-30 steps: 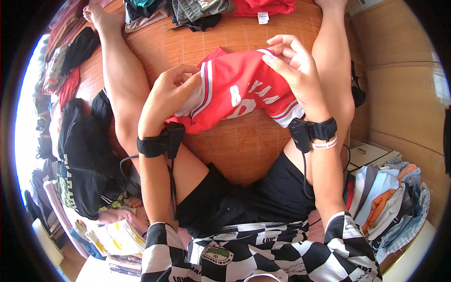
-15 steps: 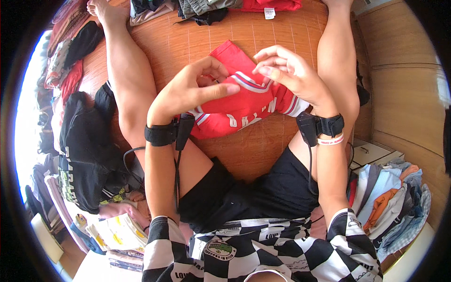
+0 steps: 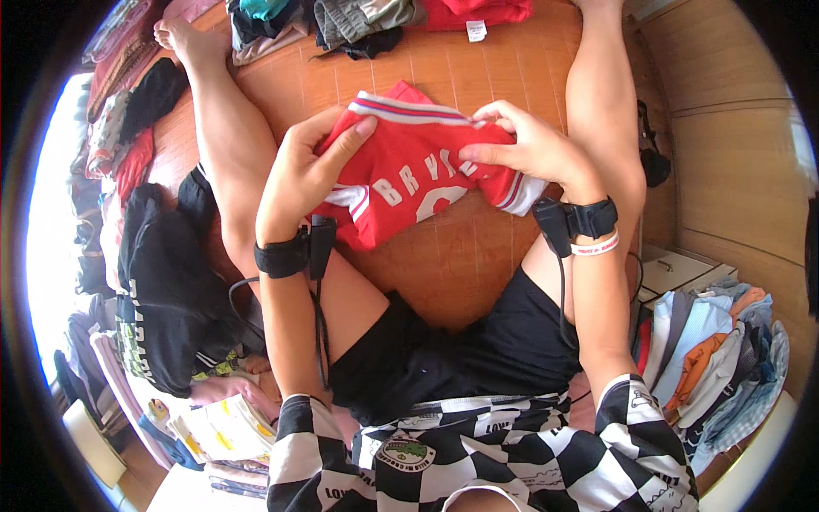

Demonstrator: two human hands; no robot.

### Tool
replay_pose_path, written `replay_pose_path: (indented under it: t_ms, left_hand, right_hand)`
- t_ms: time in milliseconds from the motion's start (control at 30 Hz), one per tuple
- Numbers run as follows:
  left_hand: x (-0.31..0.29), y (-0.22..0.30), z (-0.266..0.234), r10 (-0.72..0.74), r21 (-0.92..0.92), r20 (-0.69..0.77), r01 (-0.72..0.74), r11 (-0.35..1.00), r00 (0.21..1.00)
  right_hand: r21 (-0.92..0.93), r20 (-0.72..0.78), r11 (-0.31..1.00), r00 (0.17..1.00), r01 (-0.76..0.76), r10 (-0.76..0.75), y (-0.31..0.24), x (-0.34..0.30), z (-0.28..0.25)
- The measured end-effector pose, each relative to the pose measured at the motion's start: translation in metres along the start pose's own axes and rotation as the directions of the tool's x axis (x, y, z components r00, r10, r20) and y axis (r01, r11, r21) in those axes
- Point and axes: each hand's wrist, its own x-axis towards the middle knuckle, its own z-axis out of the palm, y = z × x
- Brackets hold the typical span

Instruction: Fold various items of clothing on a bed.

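Between my legs, a red sports jersey (image 3: 384,162) with white lettering and striped trim is held up by both hands above the brown mat (image 3: 444,273). My left hand (image 3: 316,162) pinches it near the left end of the striped band, thumb on the front. At the right end of that band, my right hand (image 3: 533,145) grips the cloth between thumb and fingers. The band stretches between the two hands, and the jersey's lower part hangs toward me. Fingers behind the cloth are partly hidden.
A black garment (image 3: 162,282) lies beyond my left leg, near a folded white-and-yellow cloth (image 3: 226,427). Folded clothes (image 3: 717,367) stand in a row at the right. Grey shorts (image 3: 358,21) and a red garment (image 3: 469,13) lie at the far edge.
Both hands have closed on the jersey; before, they hovered over it with fingers apart. Its striped band has risen and been drawn wide, and more of the lettering shows.
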Motion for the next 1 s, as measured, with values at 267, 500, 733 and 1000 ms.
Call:
replay_pose_path:
  t_ms: [267, 500, 733, 1000]
  left_hand:
    - [0.004, 0.049, -0.022, 0.330, 0.533, -0.083, -0.238, 0.812, 0.941]
    - [0.025, 0.182, -0.074, 0.756, 0.848, -0.062, -0.366, 0.385, 0.651]
    - [-0.074, 0.193, -0.052, 0.748, 0.844, 0.049, -0.428, 0.324, 0.662]
    - [-0.119, 0.019, 0.003, 0.011, 0.604, 0.497, -0.354, 0.714, 0.868]
  right_hand:
    - [0.230, -0.260, 0.938, 0.945, 0.258, -0.197, -0.049, -0.001, -0.056]
    - [-0.179, -0.539, 0.717, 0.542, 0.674, -0.645, -0.182, 0.001, -0.134]
    - [-0.318, -0.565, 0.726, 0.493, 0.610, -0.662, -0.191, -0.134, -0.120]
    - [-0.311, 0.229, 0.946, 0.973, 0.092, -0.020, -0.066, -0.176, -0.038]
